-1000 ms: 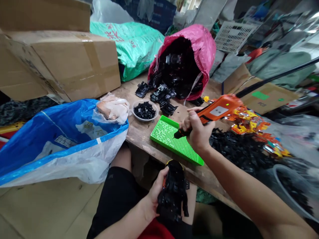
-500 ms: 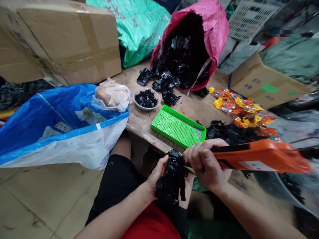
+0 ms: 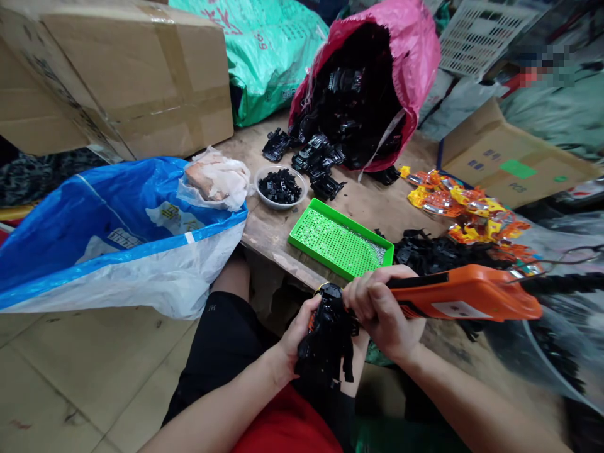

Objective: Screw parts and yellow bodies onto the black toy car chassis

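Above my lap, my left hand [image 3: 298, 333] is closed around a black plastic toy car part [image 3: 328, 336] with a bit of orange and yellow on it. My right hand [image 3: 384, 313] wraps round the front of an orange electric screwdriver [image 3: 465, 294], held nearly level and aimed left at the toy car part. My right fingers hide the screwdriver's tip, so I cannot tell whether it touches. Just beyond my hands lies a green perforated tray [image 3: 340, 239] with small metal screws in it.
A clear bowl [image 3: 282, 187] of small black pieces stands behind the tray. A pink sack [image 3: 415, 63] spills black toy bodies. Black parts [image 3: 431, 251] and orange-yellow pieces [image 3: 472, 204] are heaped right. A blue-white sack [image 3: 141, 239] lies left, below a cardboard box [image 3: 136, 82].
The screwdriver's rear end has swung left and its cable now shows more. My right hand has shifted slightly left towards the toy car part. My left hand keeps its hold.
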Motion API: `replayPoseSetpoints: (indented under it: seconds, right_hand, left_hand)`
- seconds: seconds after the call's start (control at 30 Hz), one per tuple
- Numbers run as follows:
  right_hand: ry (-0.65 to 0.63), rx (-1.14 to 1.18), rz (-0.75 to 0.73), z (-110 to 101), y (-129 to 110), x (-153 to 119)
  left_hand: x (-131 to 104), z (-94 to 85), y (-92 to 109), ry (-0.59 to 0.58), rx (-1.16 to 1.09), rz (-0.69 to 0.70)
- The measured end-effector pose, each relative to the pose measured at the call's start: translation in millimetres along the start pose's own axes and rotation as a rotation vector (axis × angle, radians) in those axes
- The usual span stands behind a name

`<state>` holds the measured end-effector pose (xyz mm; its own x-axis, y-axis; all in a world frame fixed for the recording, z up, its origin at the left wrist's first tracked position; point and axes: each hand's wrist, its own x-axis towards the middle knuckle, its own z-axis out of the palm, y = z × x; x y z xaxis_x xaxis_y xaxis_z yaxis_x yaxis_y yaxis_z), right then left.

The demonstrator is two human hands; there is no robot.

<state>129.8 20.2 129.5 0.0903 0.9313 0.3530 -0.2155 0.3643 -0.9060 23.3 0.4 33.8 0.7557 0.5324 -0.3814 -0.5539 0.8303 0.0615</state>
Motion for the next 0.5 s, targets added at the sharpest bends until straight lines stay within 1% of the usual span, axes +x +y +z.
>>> replayPoseSetpoints:
  seconds: [0.17, 0.5]
  right_hand:
    - [-0.006, -0.004, 0.013, -1.5, 2.3, -1.1]
    - [-0.049, -0.041, -0.002, -7.6, 7.6, -4.7]
  left_hand:
    - [2.9, -6.1, -1.3, -0.006, -0.014, -0.013]
    - [2.0, -0.2, -0.6, 0.013, 0.0, 0.007]
